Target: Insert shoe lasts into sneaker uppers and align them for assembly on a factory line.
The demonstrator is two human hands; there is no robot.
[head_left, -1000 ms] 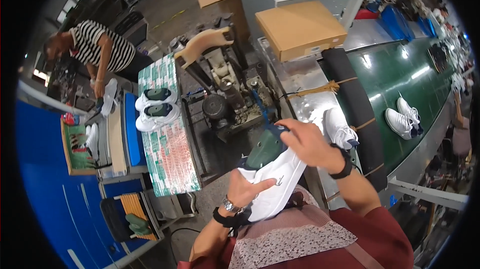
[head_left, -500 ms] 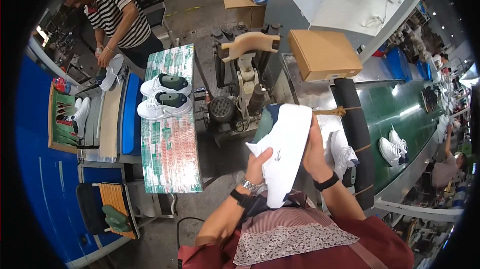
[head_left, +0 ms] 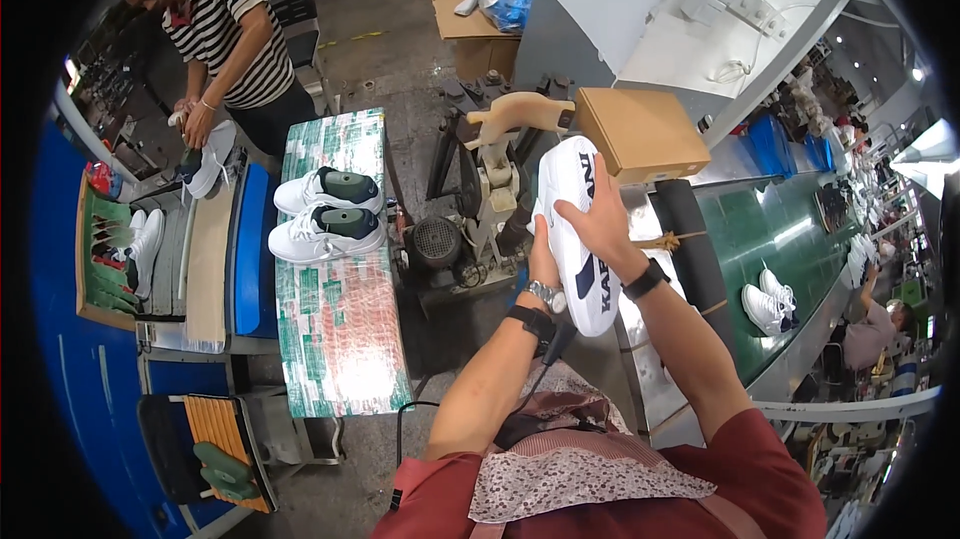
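Note:
Before my chest I hold up a white sneaker (head_left: 592, 311), its sole with dark blue patches turned toward me. My right hand (head_left: 602, 229) is wrapped over the sole's right edge, thumb across the middle. My left hand (head_left: 543, 264) grips the shoe from the left and below; its fingers are partly hidden behind the shoe. Left of me, two white sneakers with dark green linings, a nearer one (head_left: 325, 237) and a farther one (head_left: 325, 194), lie side by side on a plastic-wrapped table (head_left: 335, 339).
Beyond my hands stands a machine (head_left: 495, 154) with a curved tan pad and a motor (head_left: 437, 242). A cardboard box (head_left: 640, 129) sits at right, near a black roll (head_left: 690, 249) and a green conveyor (head_left: 740, 249) carrying white shoes (head_left: 768, 307). A co-worker (head_left: 235, 39) handles another sneaker at far left.
The sneaker has been turned so its sole, rather than its side, faces me, and raised slightly away from my body. My right hand has shifted from its edge onto the sole.

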